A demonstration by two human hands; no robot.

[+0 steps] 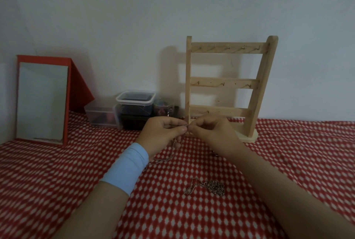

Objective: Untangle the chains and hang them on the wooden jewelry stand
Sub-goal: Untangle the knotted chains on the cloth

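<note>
So I'm working on the chain right in the middle of the frame. My left hand and right hand are both pinching it between thumb and fingertips, nearly touching each other, and I'm picking at what I'm guessing is a knot. The loose part is dangling below my left hand and trailing onto the red patterned cloth.

A second chain is sitting bunched up in a little heap lower down, toward the bottom centre, well apart from my hands. Looks like that one's tangled too, though it's hard to tell.

The wooden jewelry stand is standing upright just behind my hands, and as far as I can see nothing is hanging on its hooks. So honestly I'm barely getting started: nothing hung, two chains left to go.

Further out, a red-framed mirror is leaning at the left, with some plastic containers between it and the stand.
</note>
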